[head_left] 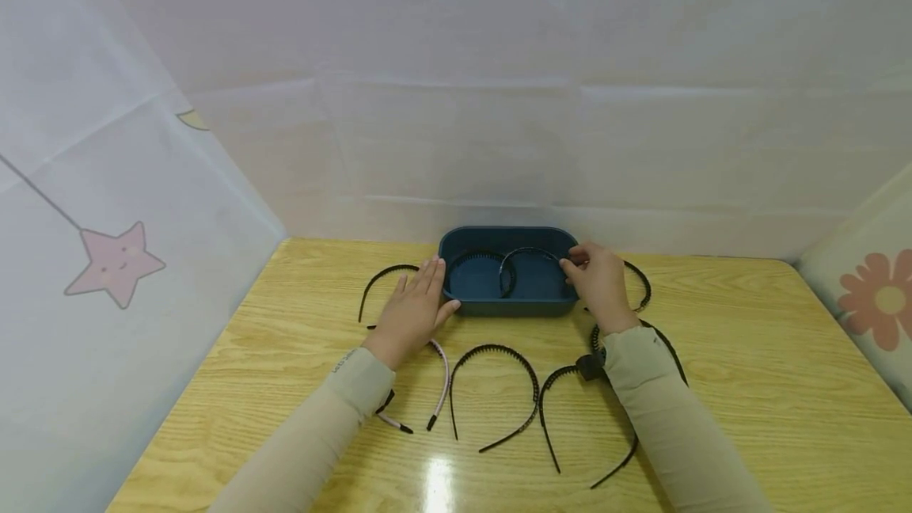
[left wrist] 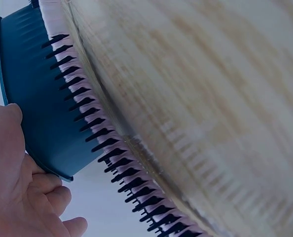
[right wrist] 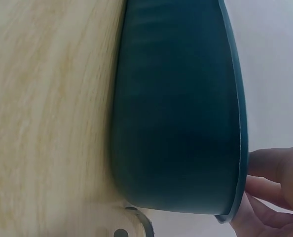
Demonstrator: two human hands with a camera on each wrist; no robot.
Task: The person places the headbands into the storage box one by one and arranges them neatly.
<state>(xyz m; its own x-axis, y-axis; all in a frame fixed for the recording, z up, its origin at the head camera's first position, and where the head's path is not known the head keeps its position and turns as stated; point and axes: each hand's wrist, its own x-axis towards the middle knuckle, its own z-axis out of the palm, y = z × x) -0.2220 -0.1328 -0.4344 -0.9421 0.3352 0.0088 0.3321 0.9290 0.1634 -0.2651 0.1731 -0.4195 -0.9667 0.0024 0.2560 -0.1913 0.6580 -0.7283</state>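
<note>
1. Head view: a pale backdrop (head_left: 456, 125) rises behind the wood-grain counter (head_left: 769, 355), which carries everything within reach of both arms.
2. The dark blue bin (head_left: 513, 309) sits at the counter's far side, its long side facing the person, probably so both hands can reach it easily.
3. The left hand (head_left: 409, 311) lies with fingers straight against the bin's left side and thumb by the near corner, gripping nothing tightly; this likely steadies the bin.
4. The right hand (head_left: 597, 279) bends thumb and fingers at the bin's right rim; I cannot tell whether they pinch the rim or the patterned headband beside them.
5. Two headbands are in the bin: a black toothed headband (head_left: 479, 254) on the left and the patterned headband (head_left: 530, 248) on the right, its arc reaching the right thumb.
6. Other headbands lie around the bin: a far-left headband (head_left: 378, 279), a far-right headband (head_left: 647, 285), and nearer, a pink headband (head_left: 446, 374) and a black middle headband (head_left: 492, 347). Spread out, each seems easy to pick up singly.
</note>
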